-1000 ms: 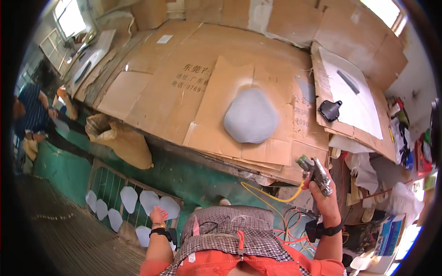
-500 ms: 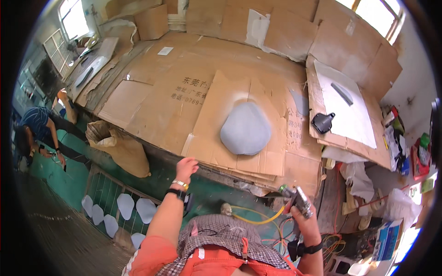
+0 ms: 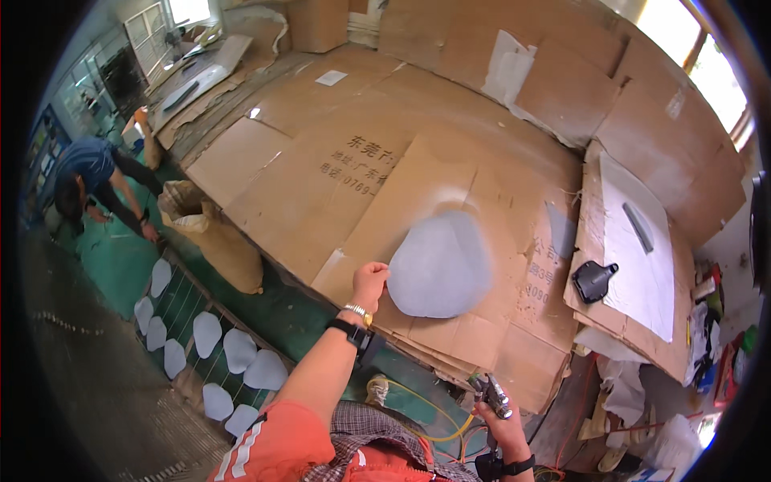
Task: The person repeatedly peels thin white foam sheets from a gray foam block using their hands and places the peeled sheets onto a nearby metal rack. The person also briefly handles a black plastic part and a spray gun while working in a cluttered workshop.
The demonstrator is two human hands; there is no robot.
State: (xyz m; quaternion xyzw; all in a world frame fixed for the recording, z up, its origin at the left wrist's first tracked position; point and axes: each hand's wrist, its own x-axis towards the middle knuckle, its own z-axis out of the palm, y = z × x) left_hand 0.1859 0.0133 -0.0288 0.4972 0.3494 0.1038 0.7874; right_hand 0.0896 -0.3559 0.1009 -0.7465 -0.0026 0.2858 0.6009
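Observation:
A flat grey rounded piece (image 3: 443,263) lies on a cardboard sheet (image 3: 377,210) with pale spray haze around its far edge. My left hand (image 3: 370,284) is at the piece's left edge, thumb and fingers pinched on its rim. In my right hand (image 3: 506,427), off the table's front edge, is a metal spray gun (image 3: 493,397) joined to a yellow hose (image 3: 443,436). My fingers wrap its handle.
A rack (image 3: 189,299) with several similar grey pieces stands on the lower left floor beside a brown sack (image 3: 229,251). A bent-over person (image 3: 96,173) works beyond it. On the right, a white-covered board (image 3: 642,281) holds a black object (image 3: 595,280) and a grey bar (image 3: 638,227).
My left hand has moved forward and right from off the table's edge to the grey piece's rim. The view has turned, showing more of the rack; the spray gun stays in my right hand.

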